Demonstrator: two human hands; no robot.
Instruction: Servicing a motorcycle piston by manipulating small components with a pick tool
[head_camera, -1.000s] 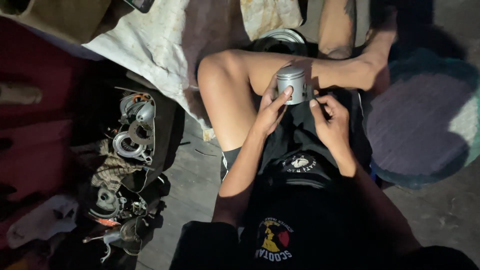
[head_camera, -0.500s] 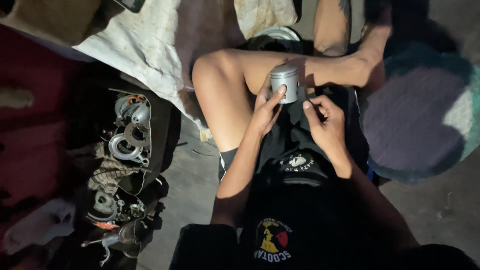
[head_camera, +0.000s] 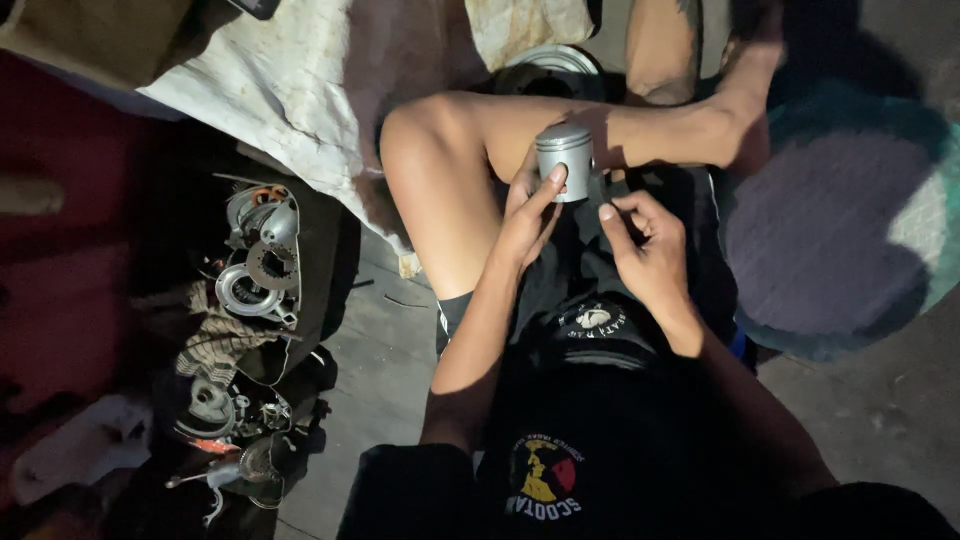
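Piston (head_camera: 565, 160) upright above the lap, gripped by left hand (head_camera: 527, 215) from its near-left side, thumb on its wall; right hand (head_camera: 645, 250) just right of it, fingers curled, forefinger tip beside its lower edge.

Piston (head_camera: 564, 160) above lap; engine parts (head_camera: 250, 280) left of knee (head_camera: 420, 130).

metal engine parts (head_camera: 250, 280) in dark tray | white cloth (head_camera: 270, 90) | round mat (head_camera: 840, 220) | concrete floor (head_camera: 380, 370)
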